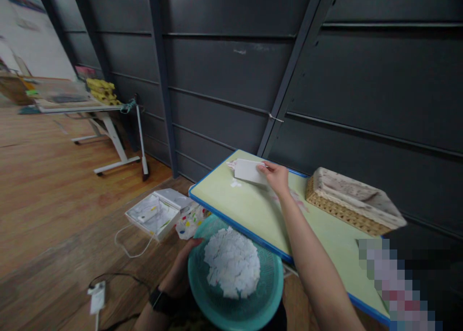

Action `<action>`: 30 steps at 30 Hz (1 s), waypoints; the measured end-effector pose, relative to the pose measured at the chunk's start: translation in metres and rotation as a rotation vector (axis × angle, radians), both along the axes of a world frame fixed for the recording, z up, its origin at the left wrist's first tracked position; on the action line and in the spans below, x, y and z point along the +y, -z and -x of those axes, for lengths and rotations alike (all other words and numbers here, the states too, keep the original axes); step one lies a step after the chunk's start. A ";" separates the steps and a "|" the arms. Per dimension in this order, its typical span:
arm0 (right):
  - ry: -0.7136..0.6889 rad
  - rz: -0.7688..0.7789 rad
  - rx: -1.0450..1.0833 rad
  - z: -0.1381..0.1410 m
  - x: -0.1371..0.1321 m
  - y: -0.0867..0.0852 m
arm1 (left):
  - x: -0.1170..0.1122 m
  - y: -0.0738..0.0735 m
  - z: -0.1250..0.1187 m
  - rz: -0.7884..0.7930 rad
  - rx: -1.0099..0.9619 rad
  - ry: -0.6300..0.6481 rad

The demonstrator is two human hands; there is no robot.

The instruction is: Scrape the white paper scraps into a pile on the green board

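My left hand (182, 262) grips the rim of a teal plastic basket (269, 297), held below the table's front edge. A heap of torn white paper pieces (231, 262) lies in the basket. Out over the table, my right hand (276, 176) is closed on the right end of a flat white card (249, 171). Behind the card's left end shows a small pale, patterned thing that I cannot make out. A few white scraps (236, 183) rest on the pale green table top (227, 203) just below the card.
A cloth-lined wicker basket (347, 205) stands on the table's right side, by the dark panelled wall (231, 65). On the floor at left are an open white box (155, 215), a power strip (97, 297) and cables. Farther left stands a wheeled table (79, 108).
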State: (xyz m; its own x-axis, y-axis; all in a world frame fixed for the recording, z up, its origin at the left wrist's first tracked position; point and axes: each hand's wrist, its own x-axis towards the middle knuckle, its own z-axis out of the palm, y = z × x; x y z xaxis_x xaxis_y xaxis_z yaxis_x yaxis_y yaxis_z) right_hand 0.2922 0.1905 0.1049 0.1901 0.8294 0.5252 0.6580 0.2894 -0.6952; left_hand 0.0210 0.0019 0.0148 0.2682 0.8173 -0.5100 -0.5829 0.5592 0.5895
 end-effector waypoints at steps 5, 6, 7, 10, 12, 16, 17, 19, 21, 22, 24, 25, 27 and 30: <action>-0.069 0.022 -0.065 0.006 -0.001 0.003 | 0.000 -0.001 -0.001 0.020 0.007 -0.005; -0.086 0.033 -0.066 0.005 -0.002 0.002 | 0.000 -0.001 -0.001 0.018 0.004 -0.012; -0.102 0.042 -0.062 0.005 -0.002 0.002 | 0.000 0.000 -0.001 0.014 -0.001 -0.012; -0.121 0.041 -0.035 0.000 -0.002 -0.002 | 0.001 0.003 -0.001 0.002 -0.020 0.011; -0.087 0.028 -0.004 -0.004 -0.001 -0.003 | 0.002 0.005 0.000 -0.005 -0.026 0.007; 0.022 0.014 0.018 -0.012 0.000 -0.006 | 0.002 0.007 0.001 -0.007 -0.018 -0.013; 0.058 0.014 0.002 -0.013 0.000 -0.007 | 0.002 0.007 0.001 -0.004 -0.015 -0.014; 0.137 0.019 -0.049 -0.014 -0.001 -0.008 | 0.001 0.006 0.001 0.001 -0.009 -0.017; 0.209 0.023 -0.113 -0.013 -0.002 -0.009 | 0.001 0.005 0.000 0.004 0.002 -0.018; 0.232 0.026 -0.143 -0.013 -0.002 -0.009 | 0.000 0.003 0.000 0.005 0.003 -0.019; 0.254 0.034 -0.196 -0.012 -0.003 -0.008 | 0.000 0.000 -0.001 0.015 -0.007 -0.026; 0.258 0.038 -0.219 -0.011 -0.003 -0.007 | 0.000 -0.002 -0.001 0.023 -0.009 -0.030; 0.253 0.048 -0.249 -0.011 -0.002 -0.006 | 0.000 -0.005 -0.002 0.033 -0.012 -0.038; 0.229 0.070 -0.254 -0.011 -0.002 -0.007 | -0.001 -0.007 -0.003 0.034 -0.004 -0.046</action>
State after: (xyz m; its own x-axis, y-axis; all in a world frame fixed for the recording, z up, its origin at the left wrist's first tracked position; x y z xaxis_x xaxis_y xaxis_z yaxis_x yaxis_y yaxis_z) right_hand 0.3029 0.1884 0.1115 0.2462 0.8158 0.5233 0.8549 0.0716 -0.5139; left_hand 0.0237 0.0011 0.0218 0.2329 0.8111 -0.5365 -0.6106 0.5513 0.5685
